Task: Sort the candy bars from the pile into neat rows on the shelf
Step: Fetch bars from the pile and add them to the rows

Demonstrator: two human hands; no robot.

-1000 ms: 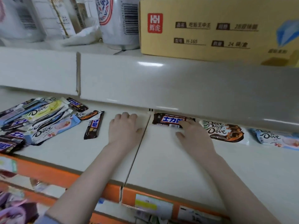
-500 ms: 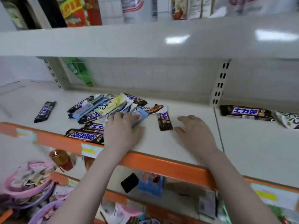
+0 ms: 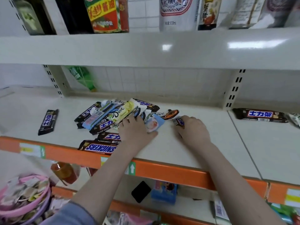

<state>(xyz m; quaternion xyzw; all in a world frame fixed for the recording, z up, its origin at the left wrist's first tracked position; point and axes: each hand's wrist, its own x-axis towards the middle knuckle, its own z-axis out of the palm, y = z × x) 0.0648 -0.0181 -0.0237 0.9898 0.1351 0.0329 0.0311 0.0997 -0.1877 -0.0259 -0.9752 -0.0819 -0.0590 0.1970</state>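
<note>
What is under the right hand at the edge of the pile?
A small dark Snickers bar pokes out from under the right hand; most of it is covered, and whether the fingers grip it is unclear.

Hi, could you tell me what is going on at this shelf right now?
A person is sorting candy bars on a cream shelf. Their left hand rests on the edge of the mixed pile of Snickers and Dove bars, touching a light blue Dove pack. Their right hand covers a small Snickers bar beside the pile. One Snickers bar already lies on the next shelf section to the right, and another lies apart on the left.
</note>
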